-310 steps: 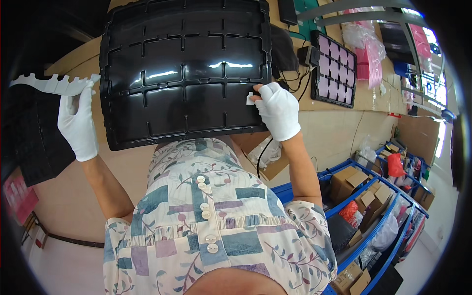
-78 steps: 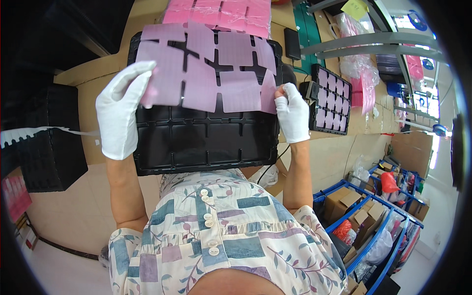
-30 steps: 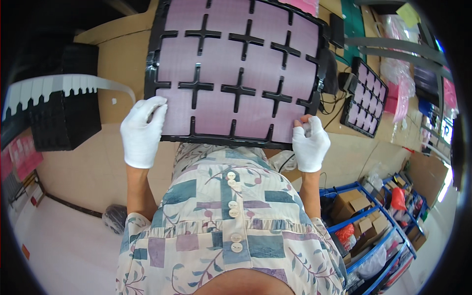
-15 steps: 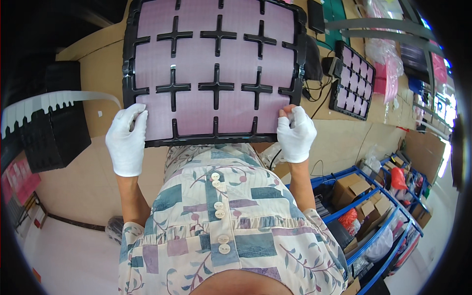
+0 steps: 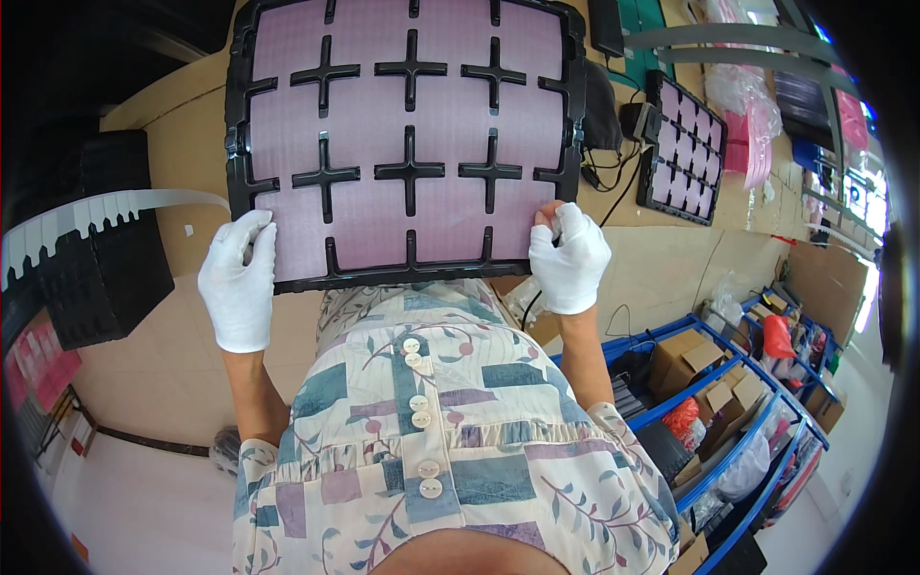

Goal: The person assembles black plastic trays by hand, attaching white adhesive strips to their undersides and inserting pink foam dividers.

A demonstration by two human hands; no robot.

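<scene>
A large black plastic tray [image 5: 411,171] with cross-shaped ribs fills the upper middle of the view, its compartments showing pinkish-purple sheets [image 5: 450,105]. Its near edge comes close to my body. My left hand [image 5: 238,280], in a white glove, is closed on the tray's near left corner. At the near right corner my right hand [image 5: 570,259], also gloved, pinches the rim, with a bare thumb or fingertip showing. Beneath the tray lies the cardboard-coloured tabletop [image 5: 187,158], mostly hidden.
A second similar tray [image 5: 682,149] lies to the right, beyond a black adapter [image 5: 640,125] with cables. Pink bags [image 5: 747,149] sit farther right. At the left stand a black box [image 5: 105,259] and a notched white strip [image 5: 96,211]. A blue rack [image 5: 709,412] with cartons is at lower right.
Both hands keep their grip on the tray. The whole view, tray and surroundings alike, has shifted slightly left; little else differs.
</scene>
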